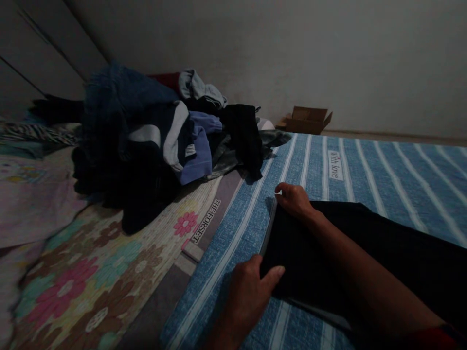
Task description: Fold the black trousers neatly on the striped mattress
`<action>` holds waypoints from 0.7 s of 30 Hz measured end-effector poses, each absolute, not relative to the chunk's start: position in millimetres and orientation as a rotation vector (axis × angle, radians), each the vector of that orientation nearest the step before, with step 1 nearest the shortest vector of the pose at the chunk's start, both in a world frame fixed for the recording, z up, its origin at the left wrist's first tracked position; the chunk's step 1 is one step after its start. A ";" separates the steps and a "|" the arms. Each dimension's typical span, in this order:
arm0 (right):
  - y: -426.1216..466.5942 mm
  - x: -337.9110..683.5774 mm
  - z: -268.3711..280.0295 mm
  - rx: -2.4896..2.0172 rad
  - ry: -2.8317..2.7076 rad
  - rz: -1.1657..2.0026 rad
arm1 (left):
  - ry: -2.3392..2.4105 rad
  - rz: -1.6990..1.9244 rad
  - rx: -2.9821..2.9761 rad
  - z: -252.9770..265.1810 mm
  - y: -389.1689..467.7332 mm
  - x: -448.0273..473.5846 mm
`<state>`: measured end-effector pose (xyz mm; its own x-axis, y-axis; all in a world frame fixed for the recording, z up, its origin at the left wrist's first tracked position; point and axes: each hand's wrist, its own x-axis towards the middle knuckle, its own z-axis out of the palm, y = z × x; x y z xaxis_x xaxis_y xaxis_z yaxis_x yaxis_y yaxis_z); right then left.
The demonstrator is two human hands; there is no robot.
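Note:
A black garment (310, 262), possibly a pair of trousers, lies stretched out across the blue striped bed cover and runs off to the right. At its near left corner is my left hand (248, 291), with the thumb on top of the cloth and the fingers closed around the edge. My right hand (294, 198) is at the far left corner of the same garment, fingers curled in a pinch on its edge. A thin grey strip shows along the edge between the two hands. My right forearm crosses over the cloth and hides part of it.
A big heap of clothes (146, 126), with jeans, black, blue and grey pieces, sits at the left on a floral cover (120, 272). The blue striped cover (365, 170) spreads to the right. An open cardboard box (306, 120) stands by the wall (310, 58).

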<state>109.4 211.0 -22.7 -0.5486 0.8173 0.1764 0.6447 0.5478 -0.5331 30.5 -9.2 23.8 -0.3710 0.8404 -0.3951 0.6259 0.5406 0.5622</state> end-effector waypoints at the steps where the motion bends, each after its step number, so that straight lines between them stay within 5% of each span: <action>1: 210.4 108.9 -22.9 -1.204 -2.372 0.561 | 2.128 0.399 1.196 24.1 -10.5 29.6; 10: 209.0 106.5 -25.0 -1.263 -2.295 0.508 | 2.237 0.394 1.721 40.4 15.3 33.2; 21: 216.0 102.0 -23.8 -1.270 -2.141 0.664 | 2.111 -0.043 2.010 10.9 36.8 51.1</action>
